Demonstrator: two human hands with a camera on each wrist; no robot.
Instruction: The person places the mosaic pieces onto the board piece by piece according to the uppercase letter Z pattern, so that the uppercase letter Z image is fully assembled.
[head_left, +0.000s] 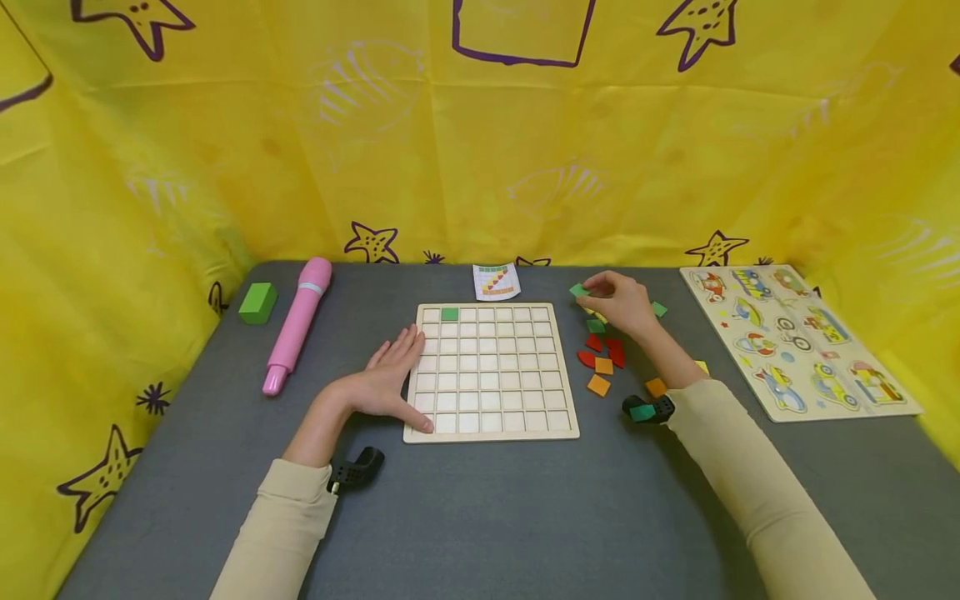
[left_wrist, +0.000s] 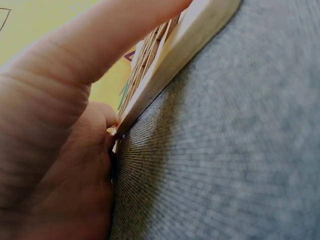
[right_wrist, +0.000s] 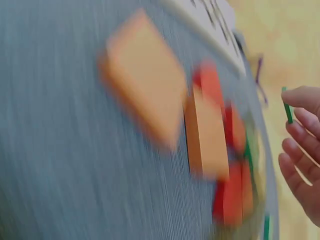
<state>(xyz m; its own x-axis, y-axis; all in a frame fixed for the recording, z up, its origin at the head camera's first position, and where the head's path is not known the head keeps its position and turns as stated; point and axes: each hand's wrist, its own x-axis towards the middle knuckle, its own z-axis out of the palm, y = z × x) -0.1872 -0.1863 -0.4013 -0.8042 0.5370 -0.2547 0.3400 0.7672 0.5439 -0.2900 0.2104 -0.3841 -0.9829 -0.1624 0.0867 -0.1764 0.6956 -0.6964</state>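
A wooden grid board (head_left: 491,437) lies on the dark table, one green square tile (head_left: 449,314) in its top row. My left hand (head_left: 386,379) rests along the board's left edge with its fingers extended, thumb over the near corner. In the left wrist view that thumb (left_wrist: 95,42) lies across the board's pale side (left_wrist: 172,65). Above the loose pieces at the board's right, my right hand (head_left: 622,307) pinches a green square tile (head_left: 577,290) between thumb and fingertips. The right wrist view shows this tile (right_wrist: 287,106) edge-on, raised off the table.
Red pieces (head_left: 615,352), orange squares (head_left: 598,385) and another green tile (head_left: 596,326) lie right of the board. A printed pattern card (head_left: 497,282) sits behind it. Farther right is a picture puzzle (head_left: 806,346); at left, a pink microphone-shaped object (head_left: 297,325) and a green block (head_left: 258,303).
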